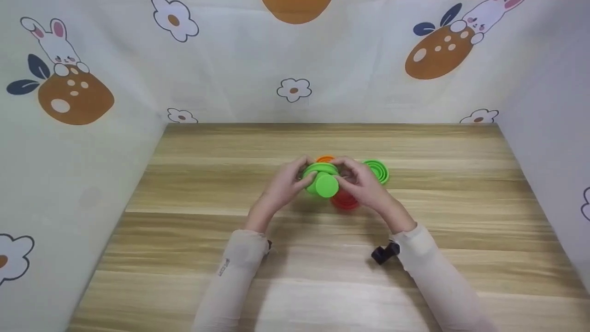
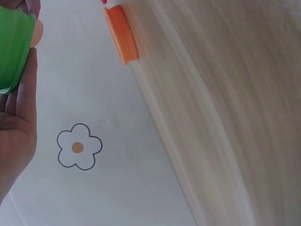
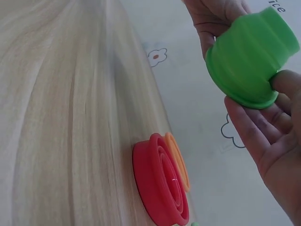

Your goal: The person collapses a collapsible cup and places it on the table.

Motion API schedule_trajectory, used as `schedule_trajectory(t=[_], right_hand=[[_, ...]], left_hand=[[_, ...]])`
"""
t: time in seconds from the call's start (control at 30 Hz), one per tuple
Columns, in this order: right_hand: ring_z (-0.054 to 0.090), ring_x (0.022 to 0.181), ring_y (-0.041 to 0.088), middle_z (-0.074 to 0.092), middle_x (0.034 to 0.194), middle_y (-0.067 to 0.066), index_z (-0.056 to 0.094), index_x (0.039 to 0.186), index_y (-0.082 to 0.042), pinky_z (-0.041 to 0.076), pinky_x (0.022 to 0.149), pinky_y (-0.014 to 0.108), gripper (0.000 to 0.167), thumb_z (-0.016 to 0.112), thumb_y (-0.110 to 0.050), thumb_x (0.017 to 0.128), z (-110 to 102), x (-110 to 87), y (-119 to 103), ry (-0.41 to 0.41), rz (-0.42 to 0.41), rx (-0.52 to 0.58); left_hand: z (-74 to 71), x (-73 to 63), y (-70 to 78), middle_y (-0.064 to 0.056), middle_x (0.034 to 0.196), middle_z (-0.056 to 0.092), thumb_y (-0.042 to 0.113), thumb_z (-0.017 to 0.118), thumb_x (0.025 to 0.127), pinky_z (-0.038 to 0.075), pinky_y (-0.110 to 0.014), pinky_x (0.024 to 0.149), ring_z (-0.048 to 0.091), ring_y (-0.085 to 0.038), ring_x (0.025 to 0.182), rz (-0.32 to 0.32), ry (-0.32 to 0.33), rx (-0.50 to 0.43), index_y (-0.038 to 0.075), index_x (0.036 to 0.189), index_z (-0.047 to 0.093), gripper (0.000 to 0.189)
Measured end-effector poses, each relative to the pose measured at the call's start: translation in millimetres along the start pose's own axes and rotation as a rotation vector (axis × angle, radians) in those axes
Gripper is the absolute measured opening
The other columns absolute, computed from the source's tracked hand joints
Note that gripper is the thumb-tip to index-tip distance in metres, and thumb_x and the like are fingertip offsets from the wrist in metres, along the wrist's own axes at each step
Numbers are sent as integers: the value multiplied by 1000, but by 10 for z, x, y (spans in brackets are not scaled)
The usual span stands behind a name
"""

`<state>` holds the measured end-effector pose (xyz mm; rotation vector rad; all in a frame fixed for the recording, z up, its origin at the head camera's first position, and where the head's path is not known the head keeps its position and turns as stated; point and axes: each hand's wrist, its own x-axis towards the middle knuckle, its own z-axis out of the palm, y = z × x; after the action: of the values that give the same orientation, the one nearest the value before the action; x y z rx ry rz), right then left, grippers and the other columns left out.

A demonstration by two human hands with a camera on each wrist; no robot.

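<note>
A green collapsible cup [image 1: 327, 186] is held above the table by both hands, its rim tilted away and its small round base facing the head camera. In the right wrist view its ribbed wall [image 3: 251, 54] is drawn out into a tapered shape. My left hand [image 1: 286, 183] grips the left side, thumb on the wall and fingers at the rim. On the other side my right hand [image 1: 366, 186] pinches it likewise. Beneath lies a red collapsed cup [image 1: 345, 202], partly hidden by the right hand. An orange collapsed cup [image 1: 326, 159] shows behind the green one.
Right of the right hand, another green cup [image 1: 378, 172] lies folded flat on the wooden table [image 1: 207, 184]. Patterned white sheeting [image 1: 239, 69] walls the back and sides. A black wrist device [image 1: 386, 253] juts from the right sleeve.
</note>
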<state>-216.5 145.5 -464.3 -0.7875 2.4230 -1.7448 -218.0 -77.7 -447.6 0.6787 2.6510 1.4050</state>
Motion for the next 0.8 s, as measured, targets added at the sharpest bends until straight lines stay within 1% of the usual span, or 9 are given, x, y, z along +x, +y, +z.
schedule_trajectory(t=[0.13, 0.23, 0.33, 0.43, 0.53, 0.63, 0.73, 0.8], right_hand=[[67, 110, 30, 69, 119, 21, 59, 124, 5, 58, 93, 33, 29, 61, -2, 96, 20, -4, -17, 49, -21, -91], [67, 110, 32, 69, 118, 21, 59, 123, 5, 58, 94, 37, 28, 60, -1, 96, 27, -15, -19, 76, -29, -112], [67, 109, 30, 69, 118, 20, 60, 123, 5, 58, 94, 35, 27, 60, -2, 96, 25, -24, -13, 92, -29, -114], [67, 107, 22, 69, 118, 19, 61, 123, 4, 58, 92, 27, 28, 61, -4, 97, 16, -32, 8, 89, -30, -88], [65, 106, 12, 68, 118, 20, 59, 126, 4, 57, 90, 21, 30, 60, -2, 97, 5, -52, 32, 69, -42, -21], [63, 105, 8, 66, 118, 22, 56, 129, 6, 55, 91, 19, 34, 59, 1, 96, -2, -73, 55, 43, -46, 46], [63, 105, 9, 65, 119, 22, 54, 131, 6, 55, 92, 20, 36, 59, 2, 95, 5, -80, 67, 41, -28, 58], [63, 106, 12, 65, 120, 20, 55, 131, 4, 56, 92, 21, 36, 59, 1, 95, 16, -82, 57, 55, -7, 29]], left_hand=[[7, -3, 15, -11, 111, 71, 18, 58, 100, 59, -34, 88, 67, -22, 102, -10, -5, 0, 4, 114, 62, 20], [-1, -15, 20, -14, 118, 70, 15, 56, 100, 59, -33, 90, 67, -24, 110, -10, -28, -55, 2, 119, 61, 23], [-5, -28, 13, -16, 122, 68, 10, 55, 98, 59, -32, 91, 66, -26, 114, 5, -40, -114, 0, 121, 60, 25], [2, -32, 1, -17, 120, 68, 6, 56, 95, 59, -32, 90, 66, -27, 113, 32, -36, -134, -1, 120, 59, 26], [17, -27, -10, -18, 118, 69, 4, 56, 95, 60, -31, 89, 68, -28, 109, 48, -21, -119, -1, 120, 58, 26], [30, -23, -17, -19, 117, 69, 3, 56, 94, 60, -30, 88, 69, -29, 107, 42, 0, -93, -2, 119, 58, 25], [41, -15, -13, -19, 116, 69, 3, 56, 94, 60, -30, 86, 70, -30, 104, 29, 13, -59, -1, 119, 58, 25], [48, -10, -1, -19, 116, 69, 4, 56, 95, 61, -30, 84, 70, -29, 103, 23, 14, -28, 0, 119, 57, 24]])
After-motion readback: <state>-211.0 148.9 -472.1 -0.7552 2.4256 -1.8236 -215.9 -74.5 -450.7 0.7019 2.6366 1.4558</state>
